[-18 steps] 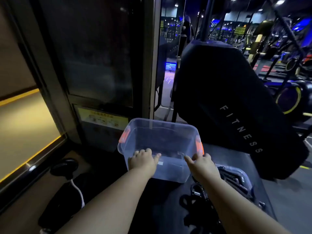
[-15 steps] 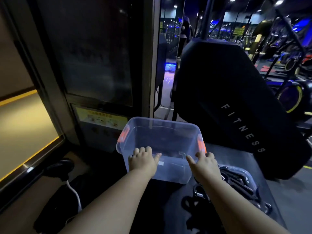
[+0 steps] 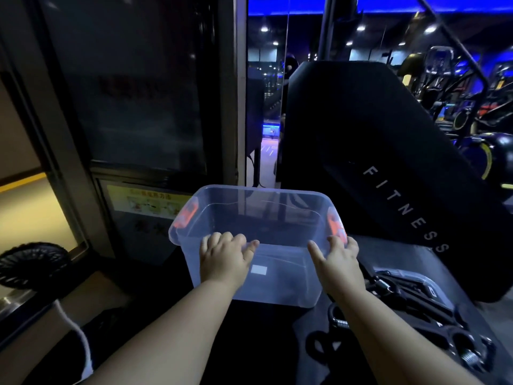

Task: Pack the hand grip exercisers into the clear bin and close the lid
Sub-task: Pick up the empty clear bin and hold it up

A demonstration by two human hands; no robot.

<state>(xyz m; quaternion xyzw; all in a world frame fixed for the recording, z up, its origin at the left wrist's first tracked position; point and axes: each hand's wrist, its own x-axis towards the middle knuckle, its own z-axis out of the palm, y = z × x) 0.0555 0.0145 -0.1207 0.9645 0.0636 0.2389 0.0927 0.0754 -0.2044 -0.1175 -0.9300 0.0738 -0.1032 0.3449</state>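
I am watching both hands holding the clear plastic bin, a rectangular tub with orange latches at its two ends, sitting in the middle of the frame. My left hand is hooking its fingers over the near rim with the thumb lying along the outside wall. My right hand is gripping the same rim further right, close to the right-hand latch. I cannot tell whether the bin's base is resting on the dark desk or hanging just above it.

The bin is showing nothing inside, so I am judging it light. Its thin walls are probably flexing under a squeeze and feeling slick, so the folded rim is the sound place to hold, as the hands are doing now.

The black hand grip exercisers with steel coil springs are lying in a heap at the lower right, none packed yet, apparently on what looks like the clear plastic lid. I am expecting them to be stiff, heavier and prone to snagging on each other, so I am planning to take each by a handle, not the spring.
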